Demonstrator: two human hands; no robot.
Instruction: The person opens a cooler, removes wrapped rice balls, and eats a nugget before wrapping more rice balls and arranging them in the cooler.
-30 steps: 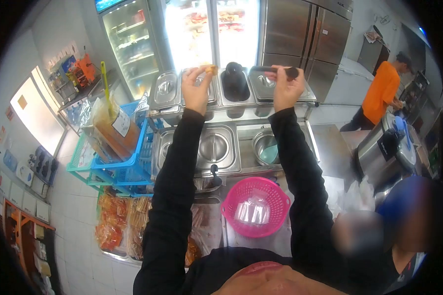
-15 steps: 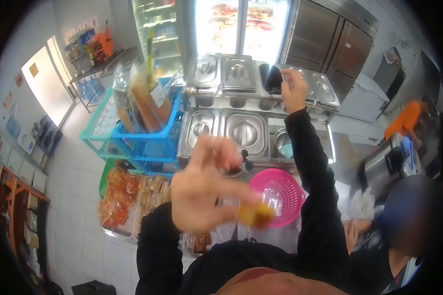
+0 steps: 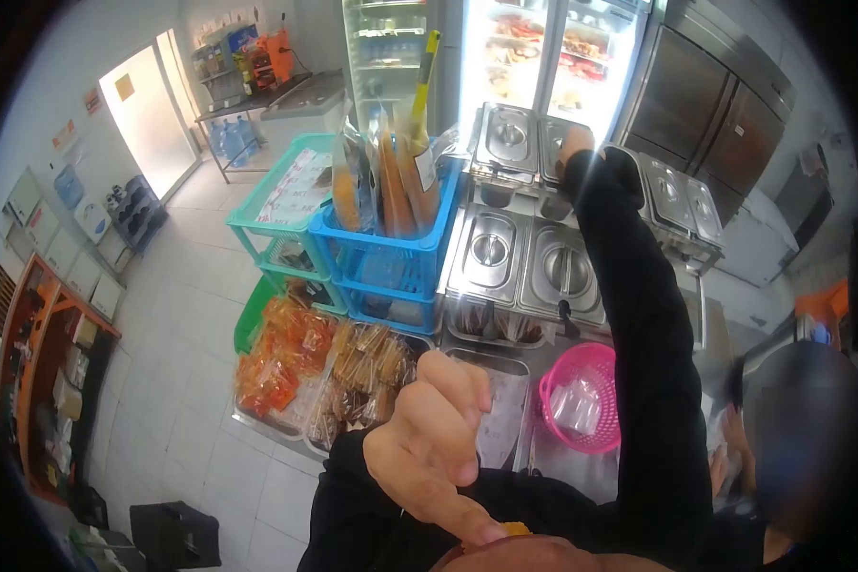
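Observation:
My left hand (image 3: 434, 439) is raised close to my face, low in the view. Its fingers are curled, and a small yellow piece (image 3: 516, 528) shows at a fingertip, mostly hidden. My right arm stretches over the steel counter. At its end, my right hand (image 3: 574, 143) closes over the handle area of a steel lid (image 3: 551, 160) in the back row of pans. The handle itself is hidden by the fingers. Just right of that hand is a dark, uncovered pan (image 3: 623, 172).
A pink basket (image 3: 582, 398) holds clear plastic. Trays of orange packets (image 3: 281, 357) and wrapped sticks (image 3: 367, 372) lie left. Blue crates (image 3: 381, 257) hold tall bags. Another person (image 3: 801, 429) is at the right. Lit fridges (image 3: 543, 62) stand behind.
The view has shifted, with the counter now farther right. My left hand brought the yellow piece down toward my face. My right hand moved left from the dark pan to the neighbouring lid.

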